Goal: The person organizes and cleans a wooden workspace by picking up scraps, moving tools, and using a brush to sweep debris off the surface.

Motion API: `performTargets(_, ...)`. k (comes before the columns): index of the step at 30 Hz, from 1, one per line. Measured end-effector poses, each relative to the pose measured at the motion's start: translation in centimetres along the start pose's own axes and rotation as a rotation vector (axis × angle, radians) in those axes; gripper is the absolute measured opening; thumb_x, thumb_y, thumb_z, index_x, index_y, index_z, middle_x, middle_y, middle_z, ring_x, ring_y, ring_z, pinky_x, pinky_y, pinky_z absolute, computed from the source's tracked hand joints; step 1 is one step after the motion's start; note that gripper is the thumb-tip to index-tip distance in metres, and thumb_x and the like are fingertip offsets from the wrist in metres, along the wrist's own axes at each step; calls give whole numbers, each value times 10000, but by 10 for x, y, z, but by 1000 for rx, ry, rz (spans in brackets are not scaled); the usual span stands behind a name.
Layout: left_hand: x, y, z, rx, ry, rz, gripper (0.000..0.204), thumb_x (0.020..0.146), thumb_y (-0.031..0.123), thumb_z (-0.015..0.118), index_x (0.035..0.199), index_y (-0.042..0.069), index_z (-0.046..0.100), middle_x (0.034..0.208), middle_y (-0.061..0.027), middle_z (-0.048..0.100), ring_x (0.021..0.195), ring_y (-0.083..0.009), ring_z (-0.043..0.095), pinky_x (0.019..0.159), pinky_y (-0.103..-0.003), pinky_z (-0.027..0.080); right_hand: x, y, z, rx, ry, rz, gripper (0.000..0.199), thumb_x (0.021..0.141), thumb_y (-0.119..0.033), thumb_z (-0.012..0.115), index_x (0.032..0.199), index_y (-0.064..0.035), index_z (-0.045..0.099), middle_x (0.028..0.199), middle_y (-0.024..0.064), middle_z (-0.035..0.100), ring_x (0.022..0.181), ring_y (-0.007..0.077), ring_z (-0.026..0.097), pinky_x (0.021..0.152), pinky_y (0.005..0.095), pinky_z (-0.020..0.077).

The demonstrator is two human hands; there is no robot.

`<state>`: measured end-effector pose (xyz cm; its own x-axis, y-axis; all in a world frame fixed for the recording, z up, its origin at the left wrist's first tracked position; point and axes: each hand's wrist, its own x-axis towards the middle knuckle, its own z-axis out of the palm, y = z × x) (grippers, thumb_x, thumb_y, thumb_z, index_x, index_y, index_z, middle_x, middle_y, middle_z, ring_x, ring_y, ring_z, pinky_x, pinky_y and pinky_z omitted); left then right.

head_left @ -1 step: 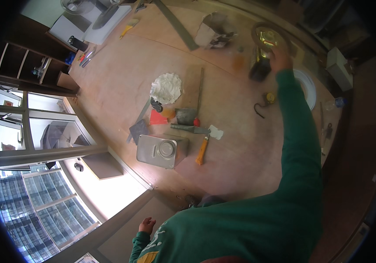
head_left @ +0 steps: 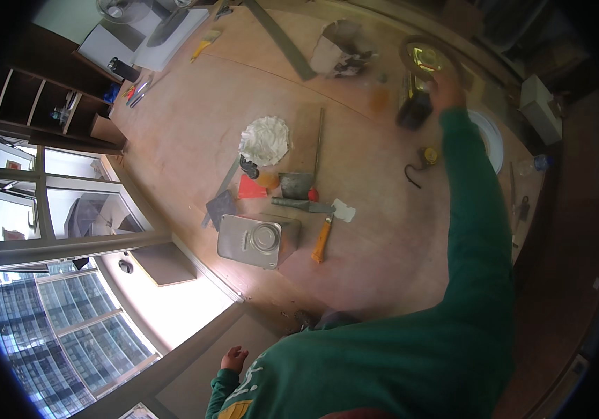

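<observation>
My right hand (head_left: 446, 93) reaches to the far right of the table, fingers bent in beside a shiny gold, round-topped thing (head_left: 426, 59). A brown ring (head_left: 454, 56) surrounds that gold top, and a dark block-like body (head_left: 414, 112) shows below it. Blur and dim light hide what the fingertips grip. Down by my side, off the table, my left hand (head_left: 235, 358) is empty, its fingers loosely bent and apart. A yellow tape measure (head_left: 430, 156) with a dark strap lies near my right forearm.
A metal can (head_left: 249, 239) stands near the table's front edge. Around it lie an orange-handled tool (head_left: 322, 241), a broad scraper (head_left: 296, 185), a red sheet (head_left: 251, 187) and crumpled white material (head_left: 265, 140). Farther back sits a torn bag (head_left: 343, 50); a white roll (head_left: 493, 140) is right of my sleeve.
</observation>
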<state>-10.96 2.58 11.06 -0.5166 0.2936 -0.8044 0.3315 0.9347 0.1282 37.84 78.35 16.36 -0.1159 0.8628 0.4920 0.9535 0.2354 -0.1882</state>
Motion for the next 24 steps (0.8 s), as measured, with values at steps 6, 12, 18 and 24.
performTargets(6, -1, 6, -2, 2, 4, 8, 527, 819, 382, 644, 1204, 27, 580, 1070, -170, 663, 1017, -288, 632, 895, -355, 484, 43, 34, 21, 72, -292, 191, 328, 845, -204, 605, 1164, -130, 626, 1136, 128, 613, 1057, 333, 570, 905, 425, 460)
performTargets(12, -7, 24, -3, 71, 3, 37, 549, 814, 412, 641, 1203, 30, 580, 1055, -164, 666, 1012, -282, 634, 887, -352, 485, 57, 71, 62, -81, -312, 65, 351, 839, -238, 602, 1173, -133, 626, 1163, 141, 601, 1087, 339, 559, 934, 423, 444)
performTargets(18, -2, 16, -5, 61, 17, 33, 551, 812, 414, 652, 1221, 53, 572, 1067, -162, 662, 1009, -284, 634, 881, -358, 489, 42, 54, 50, -2, -246, 127, 466, 820, -328, 603, 1250, -151, 575, 1225, 151, 573, 1131, 358, 533, 965, 414, 428)
performTargets(24, 12, 19, -8, 35, 9, 50, 549, 815, 404, 651, 1223, 46, 570, 1091, -158, 657, 1016, -289, 632, 880, -366, 492, 52, 76, 59, -1, -241, 106, 528, 822, -376, 610, 1284, -132, 538, 1234, 195, 558, 1137, 364, 528, 961, 419, 424)
